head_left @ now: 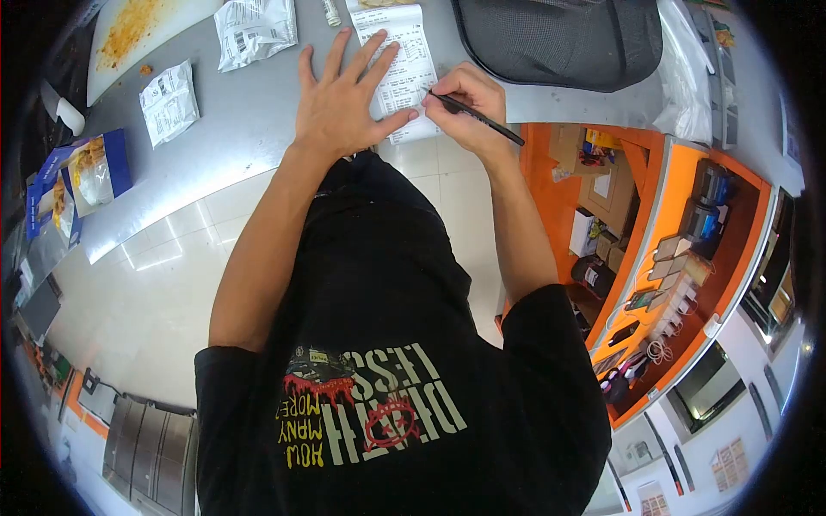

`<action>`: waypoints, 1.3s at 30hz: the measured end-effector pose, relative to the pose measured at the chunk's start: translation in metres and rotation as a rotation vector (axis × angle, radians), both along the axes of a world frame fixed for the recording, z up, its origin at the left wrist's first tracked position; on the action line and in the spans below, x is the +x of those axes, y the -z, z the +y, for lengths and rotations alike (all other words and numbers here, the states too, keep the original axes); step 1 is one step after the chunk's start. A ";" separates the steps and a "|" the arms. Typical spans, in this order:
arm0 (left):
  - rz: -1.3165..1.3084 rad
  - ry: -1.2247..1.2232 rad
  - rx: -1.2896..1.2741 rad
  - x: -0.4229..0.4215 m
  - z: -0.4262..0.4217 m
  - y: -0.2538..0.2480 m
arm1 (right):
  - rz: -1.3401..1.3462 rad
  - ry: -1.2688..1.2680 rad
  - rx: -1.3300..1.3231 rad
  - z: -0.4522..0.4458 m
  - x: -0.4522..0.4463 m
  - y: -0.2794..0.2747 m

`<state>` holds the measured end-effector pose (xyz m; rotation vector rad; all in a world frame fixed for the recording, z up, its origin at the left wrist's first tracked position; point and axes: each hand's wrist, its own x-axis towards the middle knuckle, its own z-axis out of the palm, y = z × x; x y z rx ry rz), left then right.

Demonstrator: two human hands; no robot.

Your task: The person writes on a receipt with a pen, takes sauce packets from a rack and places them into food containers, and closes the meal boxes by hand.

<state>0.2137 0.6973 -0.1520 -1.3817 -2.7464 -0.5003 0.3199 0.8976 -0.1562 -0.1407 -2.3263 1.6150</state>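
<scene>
A long printed receipt (408, 69) lies on the metal counter (245, 112), its lower end at the counter's front edge. My left hand (337, 103) rests flat with fingers spread, the fingertips and thumb over the receipt's left side. In my right hand (471, 105) a black pen (482, 118) is gripped, its tip on or just above the receipt's right part; I cannot tell if it touches. Left of my left hand lie two white printed packets, a smaller packet (169, 103) and a larger packet (255, 31).
A black mesh-covered item (559, 39) sits at the back right beside clear plastic (686, 77). A white board (142, 39) with orange crumbs is at the upper left, above blue boxes (95, 172). Orange shelving (632, 258) with cables and boxes stands to the right.
</scene>
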 end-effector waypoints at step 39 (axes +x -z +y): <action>-0.003 0.006 0.017 -0.002 0.000 0.003 | -0.056 -0.032 0.034 0.002 0.002 -0.001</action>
